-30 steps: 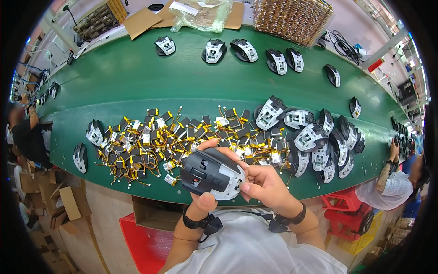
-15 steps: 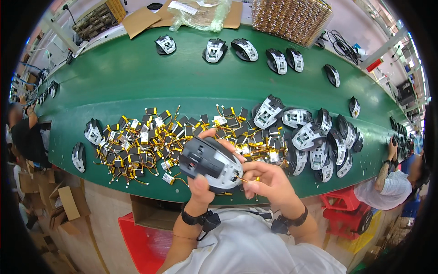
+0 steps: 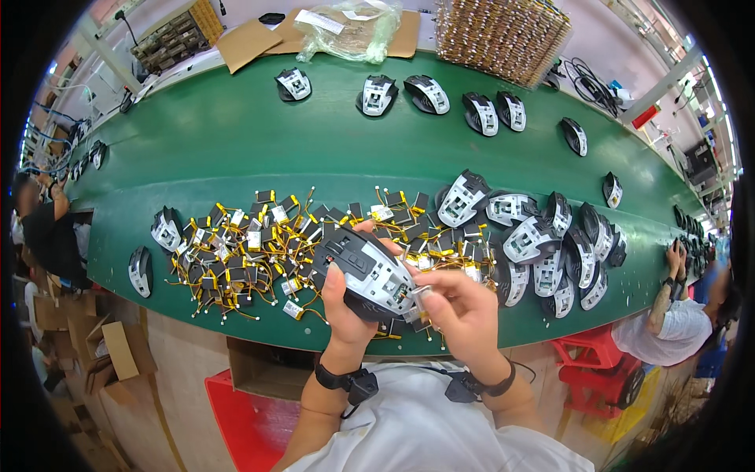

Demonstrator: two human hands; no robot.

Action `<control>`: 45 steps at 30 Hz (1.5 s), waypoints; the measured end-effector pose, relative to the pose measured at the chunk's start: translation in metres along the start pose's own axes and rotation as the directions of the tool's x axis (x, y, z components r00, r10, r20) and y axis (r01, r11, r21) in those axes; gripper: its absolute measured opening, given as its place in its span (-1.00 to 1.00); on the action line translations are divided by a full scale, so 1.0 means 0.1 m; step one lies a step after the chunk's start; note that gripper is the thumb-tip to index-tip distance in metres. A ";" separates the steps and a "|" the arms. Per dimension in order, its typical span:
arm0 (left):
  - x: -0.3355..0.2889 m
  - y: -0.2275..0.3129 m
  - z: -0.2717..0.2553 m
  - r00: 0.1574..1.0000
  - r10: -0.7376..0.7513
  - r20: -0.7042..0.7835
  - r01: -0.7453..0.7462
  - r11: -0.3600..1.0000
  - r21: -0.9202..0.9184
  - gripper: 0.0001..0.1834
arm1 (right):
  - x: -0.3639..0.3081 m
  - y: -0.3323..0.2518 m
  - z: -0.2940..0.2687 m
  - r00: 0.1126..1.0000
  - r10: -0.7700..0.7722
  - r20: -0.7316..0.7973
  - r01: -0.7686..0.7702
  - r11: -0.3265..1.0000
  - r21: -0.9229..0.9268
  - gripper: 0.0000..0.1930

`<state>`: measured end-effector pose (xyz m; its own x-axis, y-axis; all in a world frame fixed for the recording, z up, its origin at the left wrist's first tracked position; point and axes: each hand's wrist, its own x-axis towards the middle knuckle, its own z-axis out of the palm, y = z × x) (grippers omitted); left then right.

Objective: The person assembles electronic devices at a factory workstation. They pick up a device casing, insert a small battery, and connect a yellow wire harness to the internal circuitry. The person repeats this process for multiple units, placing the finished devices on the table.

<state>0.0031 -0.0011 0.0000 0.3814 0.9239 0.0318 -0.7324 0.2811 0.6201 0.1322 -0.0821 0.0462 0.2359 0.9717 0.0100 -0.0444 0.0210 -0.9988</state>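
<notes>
My left hand [image 3: 346, 313] is closed around a black and grey computer mouse [image 3: 381, 277], thumb on the near side and fingers behind its far edge. The mouse is tilted, with its light inner frame and open slots facing up. At its right end, my right hand [image 3: 468, 315] pinches a small silvery battery [image 3: 420, 302], partly hidden by the fingers. Whether its lead is plugged into the mouse cannot be made out. Beyond and left of my hands lies a wide heap of small batteries [image 3: 236, 256] with yellow ends, thin wires and white plugs.
A pile of similar mice [image 3: 532, 238] lies right of the battery heap on the green bench [image 3: 228, 145]. More mice [image 3: 429, 94] are spread along the far side. A red crate [image 3: 236, 417] and cardboard box [image 3: 263, 368] stand below the front edge. Co-workers sit at both sides.
My right hand has gone from pinching thin wires at the mouse's end to gripping the small battery there. The mouse has turned slightly in my left hand. The whole view has shifted a little.
</notes>
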 end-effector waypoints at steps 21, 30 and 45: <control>-0.09 0.04 0.06 0.989 0.144 0.023 -0.146 0.985 0.090 0.17 | -0.03 0.05 0.14 0.993 0.104 -0.057 -0.082 0.950 0.302 -0.91; -0.09 0.08 -0.03 0.987 0.069 0.147 -0.085 0.991 0.107 0.13 | 0.02 0.12 -0.06 0.930 0.317 0.189 -0.368 0.827 0.424 -0.86; -0.01 0.05 -0.05 0.996 -0.040 0.082 0.046 0.996 -0.074 -0.14 | -0.05 0.20 -0.03 0.927 -0.370 0.069 0.371 0.869 -0.328 -0.69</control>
<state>-0.0036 0.0008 -0.0007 0.4550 0.8876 0.0712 -0.7539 0.3414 0.5613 0.1329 -0.0867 0.0257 0.1685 0.9088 0.3818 0.3672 0.3016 -0.8799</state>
